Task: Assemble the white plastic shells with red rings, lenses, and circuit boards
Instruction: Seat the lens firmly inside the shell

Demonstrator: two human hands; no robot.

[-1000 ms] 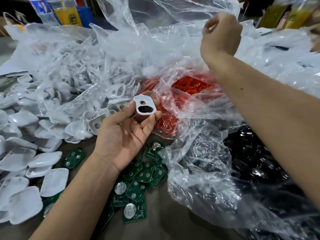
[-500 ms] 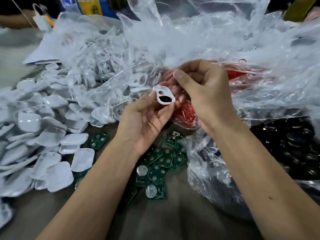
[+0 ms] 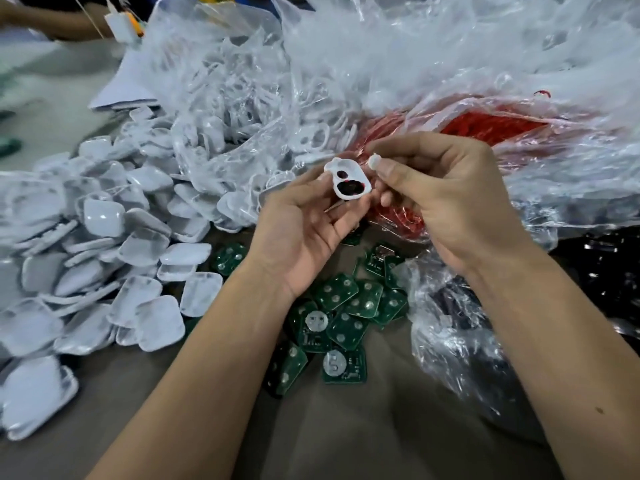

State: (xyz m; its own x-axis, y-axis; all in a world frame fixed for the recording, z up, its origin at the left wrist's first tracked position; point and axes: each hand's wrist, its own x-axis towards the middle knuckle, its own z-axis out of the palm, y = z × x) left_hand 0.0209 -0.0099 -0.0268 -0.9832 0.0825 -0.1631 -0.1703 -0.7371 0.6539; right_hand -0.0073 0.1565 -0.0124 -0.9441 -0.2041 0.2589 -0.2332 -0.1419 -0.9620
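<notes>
So the white shell [image 3: 349, 180] sits up at the fingertips of the left hand [image 3: 304, 233], pinched by its edges, open face toward the camera with two dark openings showing. It looks like thin moulded plastic, so I'd guess very light, fairly stiff and a bit slick. The rim is the place to hold it; squeezing across the middle could flex it.

Just right of it, nearly touching, the right hand [image 3: 446, 199] has thumb and forefinger closed on a tiny pale round piece [image 3: 374, 161], probably a lens. It's easy to fumble, so take it by the edge.

Right behind both hands is a clear bag of red rings [image 3: 485, 126]. Below the wrists, green circuit boards [image 3: 343, 306] lie loose on the counter [image 3: 346, 438]. Left of the left hand is a big heap of spare shells [image 3: 114, 258].
</notes>
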